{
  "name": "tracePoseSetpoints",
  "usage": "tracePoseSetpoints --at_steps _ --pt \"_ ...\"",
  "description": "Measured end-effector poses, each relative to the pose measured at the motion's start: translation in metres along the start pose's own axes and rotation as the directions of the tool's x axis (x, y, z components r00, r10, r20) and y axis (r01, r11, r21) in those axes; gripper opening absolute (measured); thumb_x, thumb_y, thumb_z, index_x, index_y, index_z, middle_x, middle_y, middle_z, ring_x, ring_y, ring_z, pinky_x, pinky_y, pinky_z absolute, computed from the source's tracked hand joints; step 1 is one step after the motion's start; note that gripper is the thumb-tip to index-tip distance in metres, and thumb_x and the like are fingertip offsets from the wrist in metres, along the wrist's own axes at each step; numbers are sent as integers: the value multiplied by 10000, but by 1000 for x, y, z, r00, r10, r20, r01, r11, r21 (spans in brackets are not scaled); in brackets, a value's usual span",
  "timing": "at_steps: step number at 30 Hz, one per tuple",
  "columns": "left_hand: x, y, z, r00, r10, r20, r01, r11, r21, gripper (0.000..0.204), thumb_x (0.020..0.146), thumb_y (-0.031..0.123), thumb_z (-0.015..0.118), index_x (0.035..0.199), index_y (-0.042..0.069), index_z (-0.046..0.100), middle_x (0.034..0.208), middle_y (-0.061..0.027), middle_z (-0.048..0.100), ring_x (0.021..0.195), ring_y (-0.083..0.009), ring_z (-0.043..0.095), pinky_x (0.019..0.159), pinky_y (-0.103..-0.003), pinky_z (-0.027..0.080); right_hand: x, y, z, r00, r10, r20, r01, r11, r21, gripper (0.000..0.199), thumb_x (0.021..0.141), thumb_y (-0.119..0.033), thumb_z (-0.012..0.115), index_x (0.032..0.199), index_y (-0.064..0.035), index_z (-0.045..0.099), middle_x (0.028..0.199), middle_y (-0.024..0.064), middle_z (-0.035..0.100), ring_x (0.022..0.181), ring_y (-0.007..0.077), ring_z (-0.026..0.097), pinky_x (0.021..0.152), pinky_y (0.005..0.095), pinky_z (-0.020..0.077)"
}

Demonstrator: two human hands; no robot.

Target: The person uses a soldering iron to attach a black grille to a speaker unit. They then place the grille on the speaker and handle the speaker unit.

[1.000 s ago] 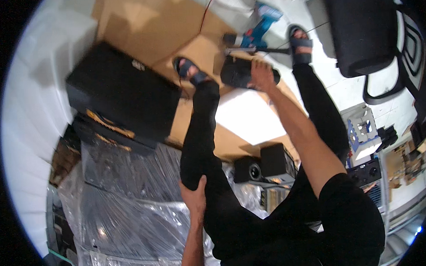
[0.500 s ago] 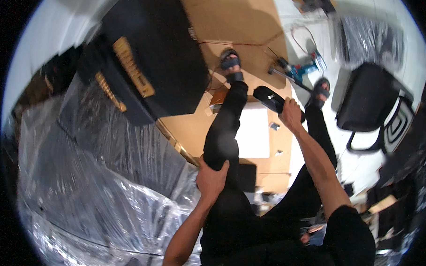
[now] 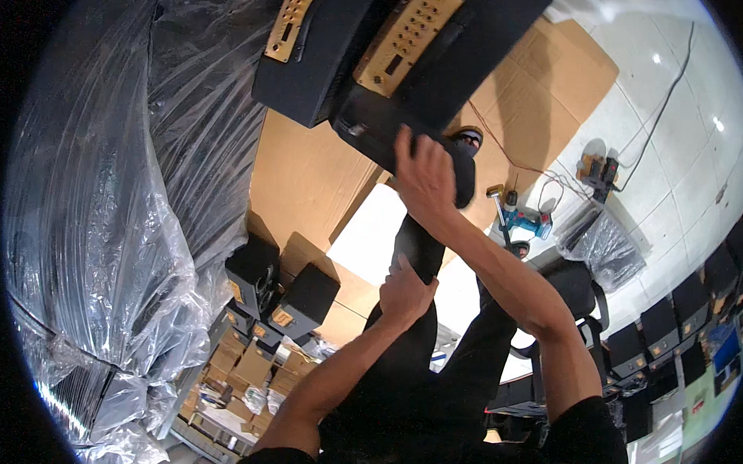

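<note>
My right hand (image 3: 427, 177), slightly blurred, is over a long black piece with rounded ends (image 3: 366, 130) and grips it. A small shiny spot shows near its far left end. The piece is in front of a large black speaker box (image 3: 495, 31) with a gold control panel (image 3: 410, 38) of knobs; whether they touch, I cannot tell. My left hand (image 3: 408, 294) rests on my left knee, holding nothing, with its fingers apart.
Cardboard sheeting (image 3: 304, 169) and a white sheet (image 3: 367, 232) lie on the floor. At right are a cordless drill (image 3: 528, 222), a hammer (image 3: 495, 196) and a plastic-wrapped bundle (image 3: 605, 244). Plastic-covered goods (image 3: 100, 200) stand at left; small black boxes (image 3: 304, 300) are nearer.
My right hand has carried the black piece from above the floor between my legs leftward to the front of the speaker box. The view has turned left. My left hand stays on my leg.
</note>
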State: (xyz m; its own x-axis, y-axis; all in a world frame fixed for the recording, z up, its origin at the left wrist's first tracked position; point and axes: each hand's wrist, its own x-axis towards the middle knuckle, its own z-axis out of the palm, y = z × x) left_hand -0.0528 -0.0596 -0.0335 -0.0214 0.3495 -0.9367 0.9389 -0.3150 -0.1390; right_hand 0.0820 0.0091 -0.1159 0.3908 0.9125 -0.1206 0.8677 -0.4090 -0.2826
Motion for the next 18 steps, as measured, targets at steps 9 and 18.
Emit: tracePoseSetpoints --at_steps 9,18 --pt "10 -11 -8 998 -50 34 55 984 -170 873 782 454 681 1332 -113 310 1130 -299 545 1013 -388 602 861 -444 503 38 -70 79 940 -329 88 337 864 -375 578 882 -265 529 1409 -118 341 1090 115 473 854 216 452 599 330 367" --pt "25 -47 0 958 285 -10 -277 939 205 718 801 454 654 1270 -35 416 1121 -261 581 945 -410 623 824 -453 521 18 -96 152 974 -196 -113 187 979 -87 665 822 -250 547 1435 -224 289 1176 33 447 1027 200 451 744 364 407"
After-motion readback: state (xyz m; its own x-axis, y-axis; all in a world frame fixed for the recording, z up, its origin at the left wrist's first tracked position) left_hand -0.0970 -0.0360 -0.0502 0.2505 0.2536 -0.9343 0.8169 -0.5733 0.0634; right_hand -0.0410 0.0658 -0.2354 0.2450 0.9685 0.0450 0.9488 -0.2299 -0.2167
